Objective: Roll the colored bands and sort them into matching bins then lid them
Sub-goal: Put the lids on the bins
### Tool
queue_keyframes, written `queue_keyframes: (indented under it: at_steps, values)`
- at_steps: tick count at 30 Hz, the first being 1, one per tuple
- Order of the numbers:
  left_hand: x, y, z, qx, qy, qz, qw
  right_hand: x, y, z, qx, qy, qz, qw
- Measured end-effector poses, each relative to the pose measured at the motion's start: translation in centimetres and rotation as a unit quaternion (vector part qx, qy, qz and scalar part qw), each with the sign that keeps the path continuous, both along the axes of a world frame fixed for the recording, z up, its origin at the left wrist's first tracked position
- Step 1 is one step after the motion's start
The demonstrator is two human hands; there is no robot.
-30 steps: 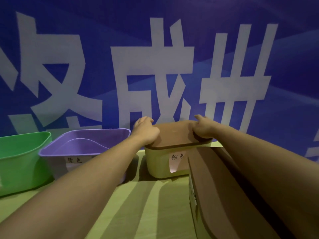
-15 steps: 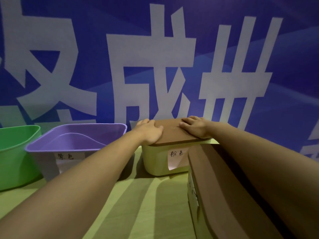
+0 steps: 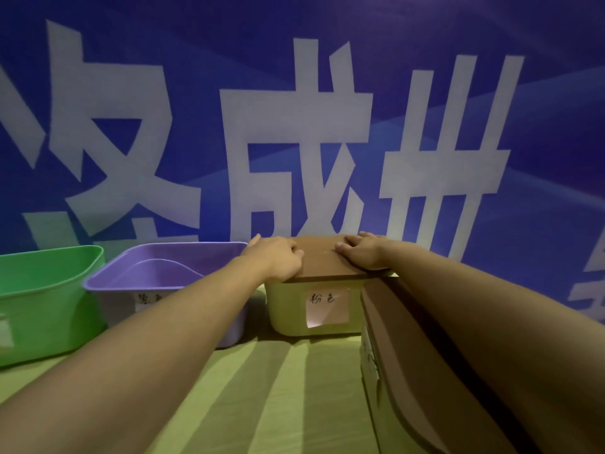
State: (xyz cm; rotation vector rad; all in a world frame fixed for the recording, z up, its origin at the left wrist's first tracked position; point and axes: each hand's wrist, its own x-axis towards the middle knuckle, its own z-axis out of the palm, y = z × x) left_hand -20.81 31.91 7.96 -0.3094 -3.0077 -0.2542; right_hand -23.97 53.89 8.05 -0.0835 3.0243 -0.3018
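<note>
A brown lid [image 3: 322, 262] lies on top of a yellow bin [image 3: 288, 309] with a paper label [image 3: 327, 306] at the back centre of the table. My left hand [image 3: 278, 258] rests on the lid's left end, fingers bent over its edge. My right hand [image 3: 363, 252] lies flat on the lid's right part, fingers spread and pressing down. A lidless purple bin [image 3: 170, 273] stands just left of the yellow one, and a lidless green bin [image 3: 42, 303] stands at the far left. No bands are in view.
A second bin with a brown lid [image 3: 412, 362] stands close at the right, partly under my right forearm. The table wears a yellow-green cloth [image 3: 278, 394]. A blue banner with large white characters [image 3: 294, 126] rises right behind the bins.
My hands went from gripping the lid's two ends to resting on top of it. The right hand opened flat and slid inward. The lid now sits level on the yellow bin.
</note>
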Motion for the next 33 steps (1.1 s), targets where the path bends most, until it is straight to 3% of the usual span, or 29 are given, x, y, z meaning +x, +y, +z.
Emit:
queue_keyframes:
  at_steps: [8, 16, 27, 33]
  values:
    - [4.1, -1.2, 1.6, 0.130, 0.113, 0.028, 0.985, 3.1, -2.5, 1.1, -0.037, 0.141, 0.005, 0.989]
    - [13.3, -9.8, 2.3, 0.259, 0.145, 0.093, 0.950, 12.4, -14.6, 3.0, -0.143, 0.205, 0.130, 0.959]
    - [30.3, -33.0, -0.5, 0.177, 0.135, 0.260, 0.940, 23.8, -35.5, -0.4, -0.164, 0.189, 0.313, 0.916]
    - [38.1, -47.5, -3.3, 0.179, 0.113, 0.396, 0.893, 29.6, -47.7, -2.8, -0.142, 0.153, 0.388, 0.898]
